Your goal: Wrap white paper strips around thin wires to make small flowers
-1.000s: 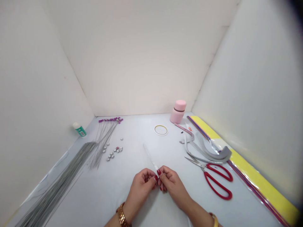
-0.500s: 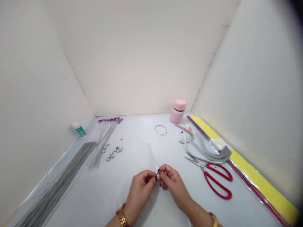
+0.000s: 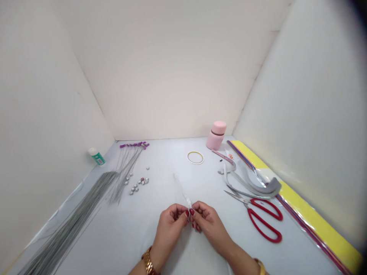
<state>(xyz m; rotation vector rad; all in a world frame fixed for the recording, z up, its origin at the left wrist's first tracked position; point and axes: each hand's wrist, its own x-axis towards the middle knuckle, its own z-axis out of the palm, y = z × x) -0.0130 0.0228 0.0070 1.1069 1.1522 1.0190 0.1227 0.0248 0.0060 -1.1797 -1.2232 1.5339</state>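
Note:
My left hand (image 3: 172, 225) and my right hand (image 3: 210, 225) meet low in the middle of the head view. Their fingertips pinch one end of a thin whitish strip (image 3: 183, 192), which points up and to the left over the table. The pinched end is mostly hidden between the fingers. To the left lie several small silver stars (image 3: 134, 188). Right of my right hand are red-handled scissors (image 3: 266, 221), their blades slightly apart, just in front of curved grey and white strips (image 3: 252, 187).
Grey wires (image 3: 77, 217) run along the left side, with purple-tipped stems (image 3: 134, 145) behind them and a white-green bottle (image 3: 97, 157) by the wall. A ring of tape (image 3: 195, 163) and a pink jar (image 3: 216, 136) stand farther back. Yellow packaging (image 3: 309, 212) lines the right.
The strip's free end has swung to the left. My right hand's thumb has shifted slightly down and left, closer to my left thumb.

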